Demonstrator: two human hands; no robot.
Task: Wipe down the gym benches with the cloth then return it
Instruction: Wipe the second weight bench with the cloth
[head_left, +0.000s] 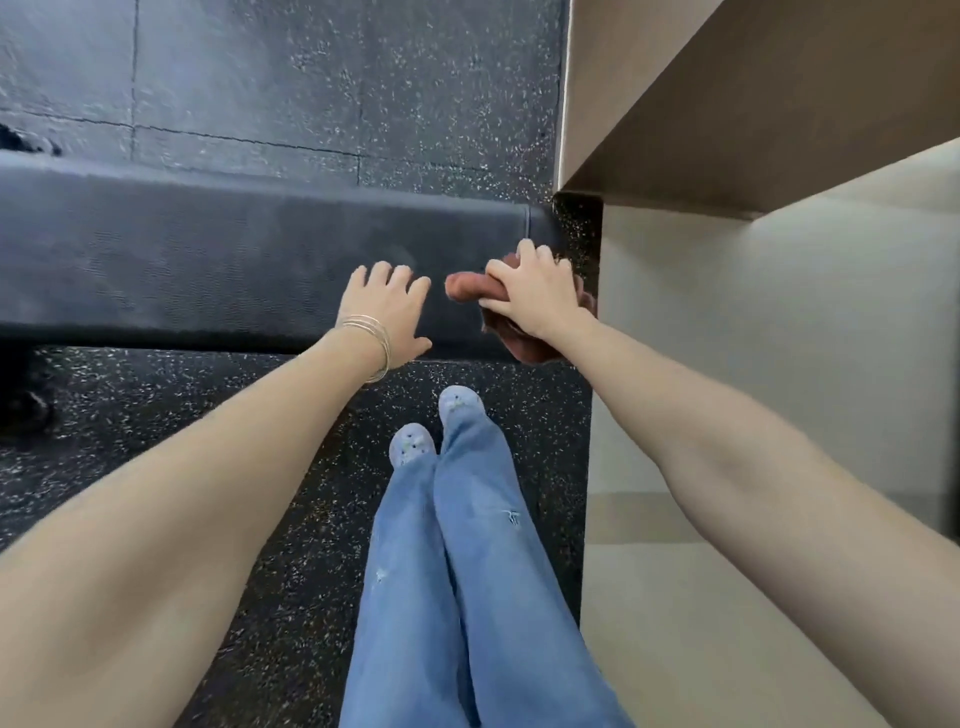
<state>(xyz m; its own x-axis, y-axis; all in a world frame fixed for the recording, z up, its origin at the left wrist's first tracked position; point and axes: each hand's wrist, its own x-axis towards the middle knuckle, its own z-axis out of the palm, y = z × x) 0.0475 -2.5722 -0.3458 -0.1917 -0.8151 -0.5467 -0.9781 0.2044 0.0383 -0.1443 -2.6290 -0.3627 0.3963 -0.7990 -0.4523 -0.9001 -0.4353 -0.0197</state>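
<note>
Both bare forearms extend forward and downward. The left hand (387, 306) lies flat, palm down, fingers spread and extended, thumb pointing right; thin gold bangles (370, 340) encircle its wrist. The right hand (535, 291) is palm down with fingers curled, gripping a bunched reddish-brown cloth (462, 287).

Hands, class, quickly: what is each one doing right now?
Left hand: open, flat on the bench, holding nothing.
Right hand: closed on the cloth.
</note>
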